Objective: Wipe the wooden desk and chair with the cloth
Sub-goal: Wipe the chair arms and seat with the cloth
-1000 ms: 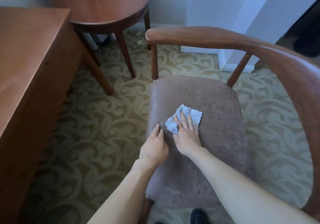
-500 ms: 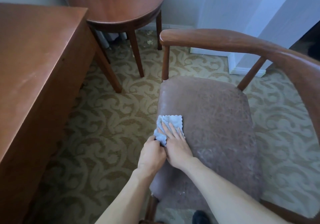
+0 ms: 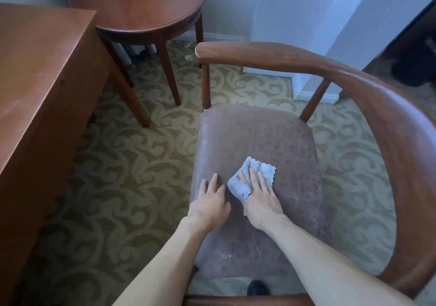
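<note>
A wooden chair with a curved backrest and a worn brown seat stands in front of me. A light blue cloth lies on the seat near its left side. My right hand presses flat on the cloth, fingers spread, covering its near half. My left hand rests open on the seat's left edge, just beside the cloth and holding nothing. The wooden desk runs along the left.
A round wooden side table stands at the back between the desk and the chair. Patterned beige carpet covers the floor. A white wall corner lies behind the chair. A dark shoe shows below the seat.
My right hand has slid the cloth from the seat's left edge back toward the middle. My left hand has let go of the cloth's corner and opened flat on the seat.
</note>
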Action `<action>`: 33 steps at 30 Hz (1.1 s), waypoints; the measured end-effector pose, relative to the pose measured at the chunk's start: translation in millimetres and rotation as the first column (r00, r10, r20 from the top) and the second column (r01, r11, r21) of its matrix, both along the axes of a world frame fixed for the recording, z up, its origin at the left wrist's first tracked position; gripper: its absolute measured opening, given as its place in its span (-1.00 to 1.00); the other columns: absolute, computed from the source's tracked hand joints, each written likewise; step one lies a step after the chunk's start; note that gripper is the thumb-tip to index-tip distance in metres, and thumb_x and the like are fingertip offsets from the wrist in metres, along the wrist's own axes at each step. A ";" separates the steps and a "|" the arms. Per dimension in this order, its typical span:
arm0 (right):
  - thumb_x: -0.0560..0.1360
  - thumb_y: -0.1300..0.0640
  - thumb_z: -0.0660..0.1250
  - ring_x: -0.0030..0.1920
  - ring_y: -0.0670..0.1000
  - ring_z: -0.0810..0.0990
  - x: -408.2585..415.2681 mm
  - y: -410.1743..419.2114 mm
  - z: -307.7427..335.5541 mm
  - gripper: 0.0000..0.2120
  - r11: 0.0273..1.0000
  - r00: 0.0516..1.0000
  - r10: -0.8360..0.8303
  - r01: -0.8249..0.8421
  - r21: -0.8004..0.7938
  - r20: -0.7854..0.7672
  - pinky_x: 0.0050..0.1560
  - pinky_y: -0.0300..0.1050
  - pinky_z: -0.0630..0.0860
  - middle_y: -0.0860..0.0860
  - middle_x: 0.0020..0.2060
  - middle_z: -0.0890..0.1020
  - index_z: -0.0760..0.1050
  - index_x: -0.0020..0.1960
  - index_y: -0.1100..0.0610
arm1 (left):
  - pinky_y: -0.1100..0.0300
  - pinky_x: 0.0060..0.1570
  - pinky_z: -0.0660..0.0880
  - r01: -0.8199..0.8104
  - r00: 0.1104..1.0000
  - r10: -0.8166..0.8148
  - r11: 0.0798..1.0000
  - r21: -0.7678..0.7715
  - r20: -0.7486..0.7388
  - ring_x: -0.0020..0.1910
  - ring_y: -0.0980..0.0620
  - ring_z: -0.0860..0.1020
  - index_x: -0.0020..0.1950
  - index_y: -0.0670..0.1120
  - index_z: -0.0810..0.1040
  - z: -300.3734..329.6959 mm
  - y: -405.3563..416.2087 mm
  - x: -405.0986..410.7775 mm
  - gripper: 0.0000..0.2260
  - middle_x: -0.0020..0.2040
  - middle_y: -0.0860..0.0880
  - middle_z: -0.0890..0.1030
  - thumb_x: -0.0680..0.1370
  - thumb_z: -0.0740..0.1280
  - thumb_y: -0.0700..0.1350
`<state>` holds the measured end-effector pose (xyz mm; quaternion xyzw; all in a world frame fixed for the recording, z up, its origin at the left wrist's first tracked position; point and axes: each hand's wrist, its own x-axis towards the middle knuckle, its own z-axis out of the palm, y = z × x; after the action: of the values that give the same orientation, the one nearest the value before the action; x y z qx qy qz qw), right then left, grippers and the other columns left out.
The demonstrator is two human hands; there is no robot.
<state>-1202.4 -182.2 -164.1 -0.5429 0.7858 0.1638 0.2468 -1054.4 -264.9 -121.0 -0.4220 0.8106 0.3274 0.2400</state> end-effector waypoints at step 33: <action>0.56 0.17 0.36 0.59 0.37 -0.31 -9.7 27.2 8.7 0.06 0.449 0.463 -0.886 0.862 0.234 -0.004 0.57 0.27 -0.01 0.20 0.56 -0.44 -0.50 0.59 0.04 | 0.01 0.61 0.09 0.118 0.992 -0.119 0.992 -0.036 -0.036 0.68 -0.09 -0.10 0.65 -0.10 0.20 -8.4 2.1 2.5 -0.50 0.71 -0.02 -0.11 0.69 0.11 -0.12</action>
<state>-1212.0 -155.0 -155.4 -0.0411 0.9154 0.0599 0.3959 -1051.9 -262.8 -129.4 -0.3707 0.8441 0.3069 0.2365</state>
